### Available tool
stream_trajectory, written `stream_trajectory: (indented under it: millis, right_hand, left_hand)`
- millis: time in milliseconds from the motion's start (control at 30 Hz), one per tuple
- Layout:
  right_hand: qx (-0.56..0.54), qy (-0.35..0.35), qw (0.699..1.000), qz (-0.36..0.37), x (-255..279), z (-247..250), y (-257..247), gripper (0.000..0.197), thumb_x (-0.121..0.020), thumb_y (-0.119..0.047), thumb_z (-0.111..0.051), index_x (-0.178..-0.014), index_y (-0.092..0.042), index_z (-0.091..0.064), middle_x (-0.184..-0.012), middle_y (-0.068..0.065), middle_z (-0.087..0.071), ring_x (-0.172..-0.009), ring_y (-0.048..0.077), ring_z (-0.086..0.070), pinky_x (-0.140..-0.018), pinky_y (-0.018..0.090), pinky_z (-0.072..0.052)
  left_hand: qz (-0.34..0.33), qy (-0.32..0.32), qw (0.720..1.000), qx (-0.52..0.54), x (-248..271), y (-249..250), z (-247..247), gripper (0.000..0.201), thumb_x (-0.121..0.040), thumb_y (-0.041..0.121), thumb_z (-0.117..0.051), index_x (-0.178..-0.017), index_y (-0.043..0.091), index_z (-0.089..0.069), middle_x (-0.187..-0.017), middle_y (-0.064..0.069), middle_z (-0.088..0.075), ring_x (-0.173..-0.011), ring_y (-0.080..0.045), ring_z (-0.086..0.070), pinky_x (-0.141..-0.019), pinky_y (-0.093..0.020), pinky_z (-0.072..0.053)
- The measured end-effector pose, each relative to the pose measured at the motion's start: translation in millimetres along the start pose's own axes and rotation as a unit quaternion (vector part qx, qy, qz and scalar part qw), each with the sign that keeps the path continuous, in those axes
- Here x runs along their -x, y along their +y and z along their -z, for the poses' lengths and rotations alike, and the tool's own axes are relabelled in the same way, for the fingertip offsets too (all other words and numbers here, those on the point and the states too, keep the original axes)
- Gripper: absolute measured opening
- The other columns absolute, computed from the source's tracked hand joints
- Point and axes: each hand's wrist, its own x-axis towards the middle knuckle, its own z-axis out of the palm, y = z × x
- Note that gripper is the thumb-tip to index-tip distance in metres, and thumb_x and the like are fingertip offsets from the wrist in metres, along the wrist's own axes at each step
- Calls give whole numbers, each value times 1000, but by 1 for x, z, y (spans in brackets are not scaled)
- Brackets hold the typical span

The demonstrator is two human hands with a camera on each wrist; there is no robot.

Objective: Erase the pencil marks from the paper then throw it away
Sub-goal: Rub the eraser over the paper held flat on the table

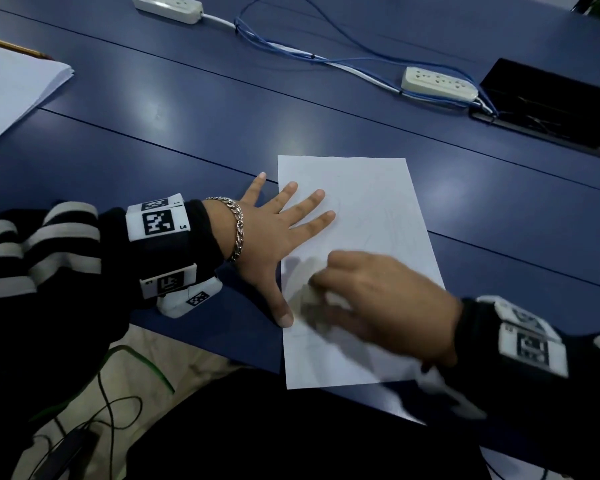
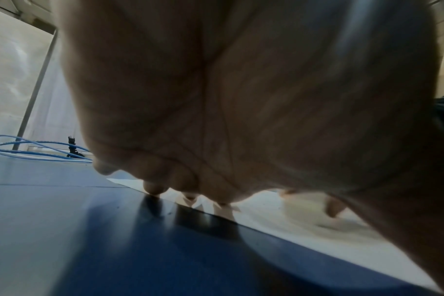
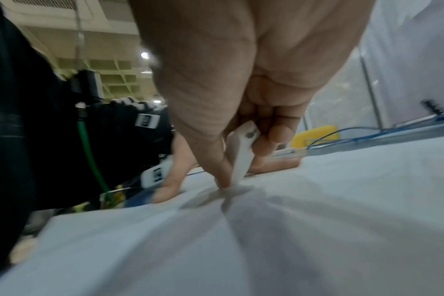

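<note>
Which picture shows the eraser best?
The right wrist view: the white eraser sits sharp between the right hand's fingers, tip on the paper. Head view shows a blur; left wrist view a pale smear.

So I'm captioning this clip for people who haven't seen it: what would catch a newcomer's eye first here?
First the white sheet of paper on the blue table, its near end hanging over the table edge. The left hand lies spread flat on the sheet's left edge, while the right hand, blurred, pinches a white eraser against the paper. Behind them, blue cables run between two white power strips.
</note>
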Motion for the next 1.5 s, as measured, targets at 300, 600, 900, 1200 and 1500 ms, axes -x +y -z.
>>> stream_trajectory:
  millis: [300,600,900,1200,1500]
  right_hand:
    - [41,12,999,-11,6,-6,-14,15,-96,-30,-56,-96,-17,-64,-88,-1,-53,-75,23,-55,-66,37,-49]
    - [-7,19,984,-175,65,8,24,25,-87,-46,-64,-108,-33,-67,-91,-15,-53,-74,8,-55,-70,34,-53]
    - [-8,15,971,-239,68,18,41,24,-87,-44,-67,-109,-34,-68,-96,-17,-58,-82,7,-56,-76,28,-47]
    - [-37,13,985,-169,27,6,21,39,-89,-59,-50,-113,-30,-60,-102,-12,-56,-93,16,-59,-82,37,-51]
    - [-20,-33,997,-59,35,-9,-13,27,-95,-42,-50,-105,-18,-60,-96,-2,-53,-77,24,-58,-68,40,-51]
  left_hand:
    - [10,-1,1000,-13,0,3,2,162,-46,105,-59,-148,34,46,-154,2,55,-149,-38,38,-111,-77,19]
    - [99,17,994,-43,22,14,-2,155,-47,112,-40,-156,31,34,-168,-31,13,-158,-42,11,-115,-69,23]
    - [0,109,994,-30,16,12,22,111,-75,85,-64,-161,43,-8,-169,-7,-9,-156,-36,-16,-127,-59,-9]
    - [-33,9,999,21,-13,7,17,129,-61,90,-71,-143,71,27,-161,17,43,-155,-41,25,-117,-79,-4]
    - [-16,-11,1000,21,-13,10,19,130,-58,93,-70,-140,73,30,-157,20,48,-153,-45,28,-113,-83,-5]
